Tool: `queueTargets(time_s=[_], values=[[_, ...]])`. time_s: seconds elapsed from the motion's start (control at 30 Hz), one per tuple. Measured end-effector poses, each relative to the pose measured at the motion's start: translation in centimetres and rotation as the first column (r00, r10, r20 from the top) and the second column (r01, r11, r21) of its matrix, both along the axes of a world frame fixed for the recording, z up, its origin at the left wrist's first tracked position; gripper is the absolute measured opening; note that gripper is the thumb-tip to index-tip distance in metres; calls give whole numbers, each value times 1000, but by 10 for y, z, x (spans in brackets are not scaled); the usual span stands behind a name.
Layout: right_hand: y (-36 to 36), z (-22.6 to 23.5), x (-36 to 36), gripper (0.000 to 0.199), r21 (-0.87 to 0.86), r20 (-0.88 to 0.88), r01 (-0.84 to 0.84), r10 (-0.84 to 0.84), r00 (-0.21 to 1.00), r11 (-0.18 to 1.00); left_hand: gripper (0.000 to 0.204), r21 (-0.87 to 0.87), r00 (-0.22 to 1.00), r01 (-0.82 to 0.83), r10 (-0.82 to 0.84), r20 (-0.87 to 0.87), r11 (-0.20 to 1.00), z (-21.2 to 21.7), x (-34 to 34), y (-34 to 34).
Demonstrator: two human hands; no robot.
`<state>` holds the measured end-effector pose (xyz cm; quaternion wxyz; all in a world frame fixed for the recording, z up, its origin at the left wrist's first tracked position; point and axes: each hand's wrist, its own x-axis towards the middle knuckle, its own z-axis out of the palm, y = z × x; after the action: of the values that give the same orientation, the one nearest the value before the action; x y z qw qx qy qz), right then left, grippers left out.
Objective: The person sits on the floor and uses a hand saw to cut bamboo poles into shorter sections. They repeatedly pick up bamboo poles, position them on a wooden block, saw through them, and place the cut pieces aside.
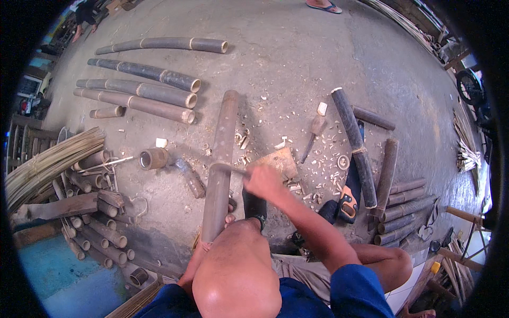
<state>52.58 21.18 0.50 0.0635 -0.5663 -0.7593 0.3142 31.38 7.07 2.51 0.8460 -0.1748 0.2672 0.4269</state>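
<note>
A long brown bamboo pole (227,127) slants in front of me, its near end beside my raised knee. My left hand (204,246), partly hidden behind the knee, closes round the pole's near end. My right hand (263,183) is closed in a fist on a knife (233,169), whose dark blade lies across the pole at about its middle. The fist covers the handle. Just beyond the right hand lies a wooden block (281,160). Pale shavings (244,139) are scattered on both sides of the pole.
Several bamboo poles (143,69) lie at the far left. A bamboo cup (154,158) and a clear bottle (189,177) lie left of the pole. To the right are a wooden-handled chisel (314,132), a dark bamboo length (354,143) and an orange-handled saw (348,204). Cut bamboo (405,212) is stacked beyond.
</note>
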Motion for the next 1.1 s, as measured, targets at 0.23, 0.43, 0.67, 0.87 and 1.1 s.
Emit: queueTargets(time_s=[0.23,0.43,0.67,0.87,1.1], values=[[-16,-16,-9,28,-70,-101,-27,19,995,997,43,-4,997,-72,72,11,997,-2,3,8],[-15,-51,55,37,-309,-159,524,-586,795,794,42,-66,905,-420,423,36,905,19,-13,22],[-104,-71,103,31,-512,-135,580,-726,674,633,60,635,633,57,464,-620,770,-6,-14,119],[-141,-87,107,42,-541,-207,617,-802,561,571,67,537,327,-447,689,-646,716,-8,-18,192],[-133,-78,112,41,-298,-82,708,-756,649,640,66,642,218,-545,831,-512,539,25,-41,211]])
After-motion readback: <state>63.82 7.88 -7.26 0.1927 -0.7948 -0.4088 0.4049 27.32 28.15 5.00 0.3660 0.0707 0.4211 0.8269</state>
